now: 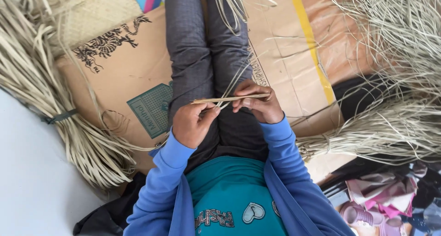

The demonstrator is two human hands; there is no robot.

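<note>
A thin flat straw-coloured strip [229, 98] lies level across my lap, held at both ends. My left hand [193, 122] pinches its left end between thumb and fingers. My right hand [258, 102] grips the right part of the strip, fingers curled over it. More loose pale strands [234, 77] run from under my right hand up over my grey trousers [197, 47]. Blue sleeves cover both of my forearms.
I sit on flattened brown cardboard [133, 66]. A tied bundle of dried pale leaf strips [55, 112] lies at the left, another large heap [395, 121] at the right. A woven mat piece [92, 11] is top left. Pink cloth and plastic items [381, 199] sit bottom right.
</note>
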